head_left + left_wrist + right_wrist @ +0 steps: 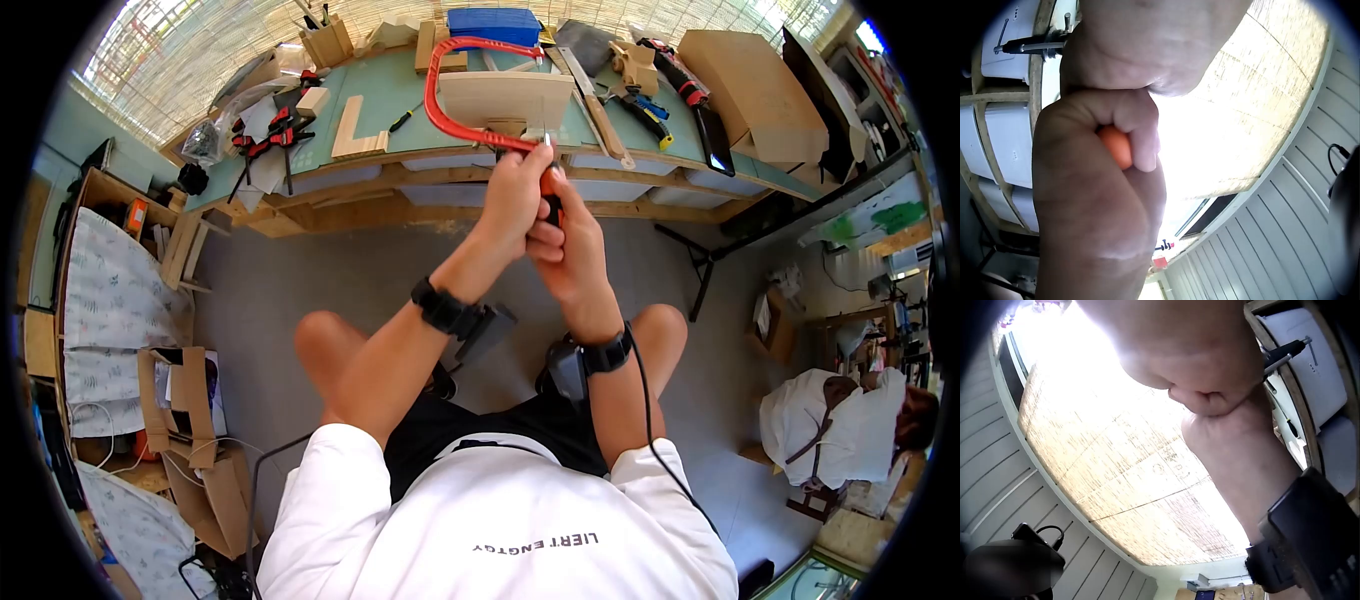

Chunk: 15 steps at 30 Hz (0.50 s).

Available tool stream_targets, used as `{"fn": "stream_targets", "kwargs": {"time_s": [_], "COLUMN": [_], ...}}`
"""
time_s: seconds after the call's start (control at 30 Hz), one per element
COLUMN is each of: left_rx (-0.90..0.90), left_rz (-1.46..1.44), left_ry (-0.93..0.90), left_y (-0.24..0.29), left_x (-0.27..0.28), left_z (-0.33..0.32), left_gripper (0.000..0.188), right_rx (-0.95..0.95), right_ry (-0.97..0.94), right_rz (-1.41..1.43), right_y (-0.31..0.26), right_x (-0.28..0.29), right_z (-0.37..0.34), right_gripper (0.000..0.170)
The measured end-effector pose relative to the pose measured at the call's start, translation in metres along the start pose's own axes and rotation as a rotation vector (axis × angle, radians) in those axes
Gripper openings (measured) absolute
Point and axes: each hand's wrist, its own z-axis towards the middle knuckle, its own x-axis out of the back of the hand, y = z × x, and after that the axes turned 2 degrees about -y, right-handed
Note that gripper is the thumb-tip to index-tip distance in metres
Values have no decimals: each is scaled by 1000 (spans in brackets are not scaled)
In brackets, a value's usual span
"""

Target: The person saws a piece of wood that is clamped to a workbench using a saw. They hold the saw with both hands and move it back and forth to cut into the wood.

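Both hands hold a fret saw with a deep red frame [432, 95] at the front edge of the workbench. My left hand [510, 200] grips the handle, and my right hand [575, 240] wraps around it just to the right. The handle's orange end [1116, 147] peeks out of the right fist in the left wrist view. A pale wooden board [505, 100] lies at the bench edge, with the saw's frame reaching around its left side and the thin blade over its right part. Fingers hide most of the handle.
Left on the bench are an L-shaped wood piece [348, 130], a screwdriver [405, 116] and red-black clamps [265, 140]. Rightward lie a long wooden-handled tool [598, 115], a yellow-black knife [650, 122] and a cardboard box [750, 85]. Another person [835, 425] is at the right.
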Motion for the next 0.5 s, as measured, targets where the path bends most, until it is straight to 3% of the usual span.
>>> {"fn": "stream_targets", "kwargs": {"time_s": [0.07, 0.17, 0.2, 0.3, 0.33, 0.43, 0.5], "left_rx": [-128, -136, 35, 75, -108, -250, -69], "left_rz": [-84, -54, -25, -14, -17, -99, -11], "left_ry": [-12, -33, 12, 44, -26, -1, 54], "left_y": [-27, -19, 7, 15, -1, -25, -3], "left_x": [1, 3, -3, -6, 0, -5, -7], "left_z": [-2, 14, 3, -8, 0, 3, 2], "left_gripper": [31, 31, 31, 32, 32, 31, 32], "right_rx": [-1, -23, -9, -6, -18, -29, -21], "right_ry": [-5, 42, 3, -28, -5, 16, -12], "right_rz": [-9, -38, -23, 17, 3, -16, -14], "right_y": [7, 0, -5, -1, 4, 5, -3], "right_x": [1, 5, 2, 3, 7, 8, 8], "right_z": [-21, -3, 12, 10, -5, -16, 2], "right_gripper": [14, 13, 12, 11, 11, 13, 13]}}
